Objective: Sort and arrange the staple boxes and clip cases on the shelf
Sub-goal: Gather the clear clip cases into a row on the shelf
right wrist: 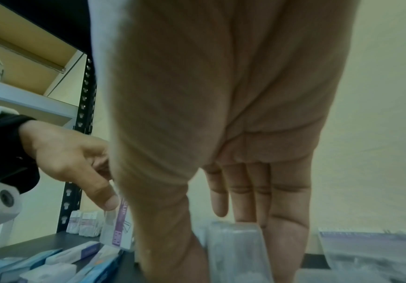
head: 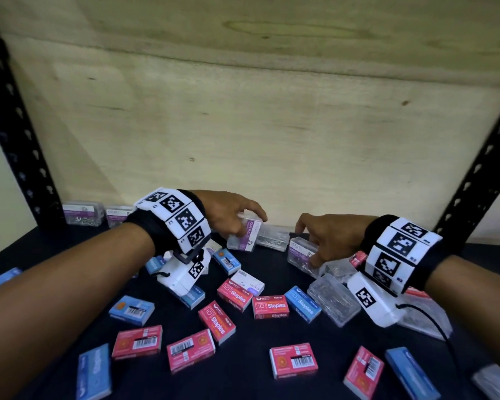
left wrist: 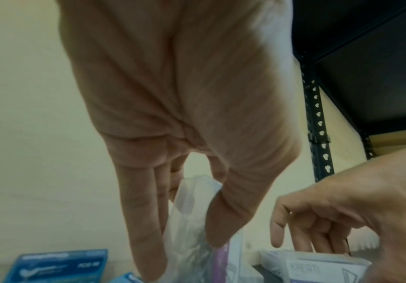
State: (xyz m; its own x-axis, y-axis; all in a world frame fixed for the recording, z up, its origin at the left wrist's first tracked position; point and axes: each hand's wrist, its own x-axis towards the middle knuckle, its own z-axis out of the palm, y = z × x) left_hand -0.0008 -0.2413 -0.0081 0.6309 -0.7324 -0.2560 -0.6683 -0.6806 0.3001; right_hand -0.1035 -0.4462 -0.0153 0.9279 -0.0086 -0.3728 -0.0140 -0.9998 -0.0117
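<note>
My left hand grips a clear clip case with a purple label, tilted on its side near the back of the dark shelf; in the left wrist view thumb and fingers pinch that case. My right hand holds a second clear clip case from above, thumb at the front and fingers behind, as the right wrist view shows around the case. Red staple boxes and blue staple boxes lie scattered across the shelf front.
Two clip cases stand against the back wall at the far left. More clear cases lie under my right wrist. Black perforated uprights frame both sides. A plywood board closes the back.
</note>
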